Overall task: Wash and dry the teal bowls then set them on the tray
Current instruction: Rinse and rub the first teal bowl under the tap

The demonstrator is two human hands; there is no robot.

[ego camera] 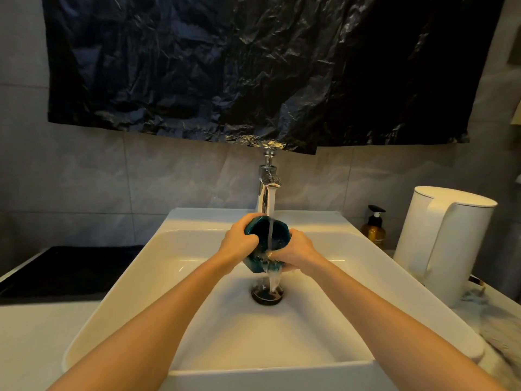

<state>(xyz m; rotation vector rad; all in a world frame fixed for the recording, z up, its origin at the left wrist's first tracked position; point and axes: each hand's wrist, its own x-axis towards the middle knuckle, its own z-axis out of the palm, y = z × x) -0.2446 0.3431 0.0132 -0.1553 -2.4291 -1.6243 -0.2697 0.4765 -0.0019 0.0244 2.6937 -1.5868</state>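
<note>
A teal bowl (267, 238) is held tilted over the white sink (135, 277), under the water running from the tap (266, 187) at twelve o'clock. The left hand (239, 244) clasps its rim at nine o'clock, while the right hand (296, 253) grips its lower edge at four o'clock, above the drain (266, 294).
</note>
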